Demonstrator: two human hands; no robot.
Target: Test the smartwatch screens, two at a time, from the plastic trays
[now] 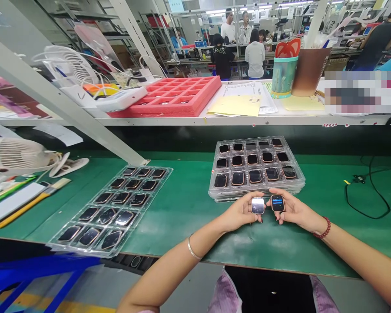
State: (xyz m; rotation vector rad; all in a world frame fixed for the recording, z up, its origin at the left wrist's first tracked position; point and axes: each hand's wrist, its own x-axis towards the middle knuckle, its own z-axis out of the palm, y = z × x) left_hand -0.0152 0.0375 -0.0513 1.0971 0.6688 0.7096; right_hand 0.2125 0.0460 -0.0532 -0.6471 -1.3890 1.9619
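Nearest, at lower left, one blue frame (pixel 60 263) below the edge of the green counter (pixel 189 195). One bangle (pixel 192 248) on the left forearm, one beaded bracelet (pixel 327 228) on the right wrist. Over the counter, two hands, thumbs and fingers pinching one item each: in the left hand (pixel 236 214), a pale-faced watch body (pixel 257 205); in the right hand (pixel 295 211), a lit watch body (pixel 277 203) with blue bars on its screen. Faces toward the camera, side by side, a small gap between. Directly beyond the hands, one stack of clear trays (pixel 228 195), long axis running left to right; left fingers just at its near edge, contact impossible to tell. In its top tray, thirteen watch bodies plain to count, two far-row compartments too dark to judge. Well off to the left, nearer to the left hand, one clear tray (pixel 140 213) of fifteen watch bodies, five rows of three, long axis slanting from near left to far right. Farther left, one yellow-handled brush (pixel 24 212) and one white fan (pixel 18 154); at far right, a black cable (pixel 368 215). Higher and behind, a shelf (pixel 182 121) with one red compartmented tray (pixel 182 111), one green cup (pixel 284 76), one brown cup (pixel 309 71). Farthest, several people (pixel 255 50).
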